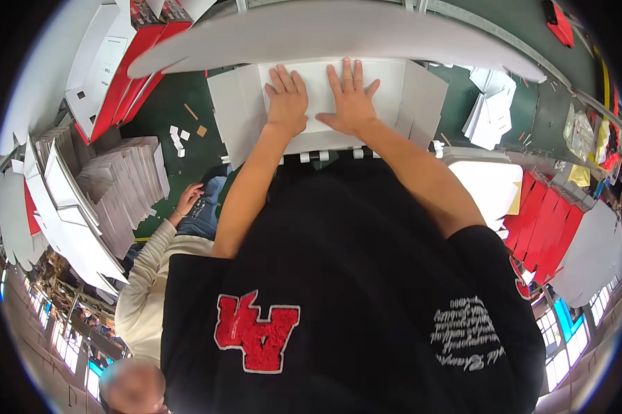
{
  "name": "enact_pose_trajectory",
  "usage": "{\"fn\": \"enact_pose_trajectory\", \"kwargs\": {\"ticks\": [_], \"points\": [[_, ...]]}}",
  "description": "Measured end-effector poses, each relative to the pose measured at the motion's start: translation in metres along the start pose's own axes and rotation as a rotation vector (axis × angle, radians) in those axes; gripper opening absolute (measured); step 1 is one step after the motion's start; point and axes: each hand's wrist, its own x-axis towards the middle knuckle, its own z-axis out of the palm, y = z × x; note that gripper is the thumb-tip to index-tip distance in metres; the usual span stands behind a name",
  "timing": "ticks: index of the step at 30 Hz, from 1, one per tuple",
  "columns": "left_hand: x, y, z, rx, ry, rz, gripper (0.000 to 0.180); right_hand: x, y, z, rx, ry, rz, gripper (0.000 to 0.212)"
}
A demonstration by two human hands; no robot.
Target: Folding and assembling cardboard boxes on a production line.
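A white cardboard box [413,103] lies in front of me, its side flaps folded out to left and right. Beyond it rises a large white cardboard panel [338,31] that curves across the top of the view. My left hand [286,103] presses flat on the inside of the box, fingers stretched toward the far edge. To its right, my right hand [352,100] also lies flat on the white cardboard with fingers and thumb spread. Neither hand holds anything. Below the box's near edge, small white and black roller-like parts [316,156] show.
Stacked white cardboard sheets [121,183] stand at the left, near red and white boxes [128,76]. Folded white pieces [491,107] and red boxes [542,221] are at the right. Small scraps [180,138] dot the green floor. Another person [145,290] is close by my left side.
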Motion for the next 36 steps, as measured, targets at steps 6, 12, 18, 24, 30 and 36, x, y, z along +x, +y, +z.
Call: {"fn": "enact_pose_trajectory", "kwargs": {"ticks": [6, 12, 18, 24, 30, 36], "points": [[-0.059, -0.033, 0.014, -0.220, 0.745, -0.094, 0.068, -0.040, 0.032, -0.029, 0.696, 0.444, 0.010, 0.058], [-0.120, -0.060, -0.023, -0.796, 0.554, -0.861, 0.061, -0.111, 0.066, -0.061, 0.129, 1.019, 0.325, 0.067], [-0.099, -0.078, 0.003, -0.707, 0.586, -0.517, 0.038, -0.115, 0.042, -0.033, 0.265, 0.110, -0.423, 0.052], [-0.095, -0.081, -0.005, -0.682, 0.546, -0.481, 0.038, -0.080, 0.062, -0.005, 0.357, -0.146, -0.496, 0.034], [-0.103, -0.069, -0.022, -0.612, 0.474, -0.483, 0.035, -0.083, 0.043, -0.017, 0.127, -0.187, -0.505, 0.023], [-0.099, -0.067, 0.001, -0.579, 0.444, -0.478, 0.042, -0.055, 0.040, -0.008, 0.148, -0.397, -0.388, 0.037]]}}
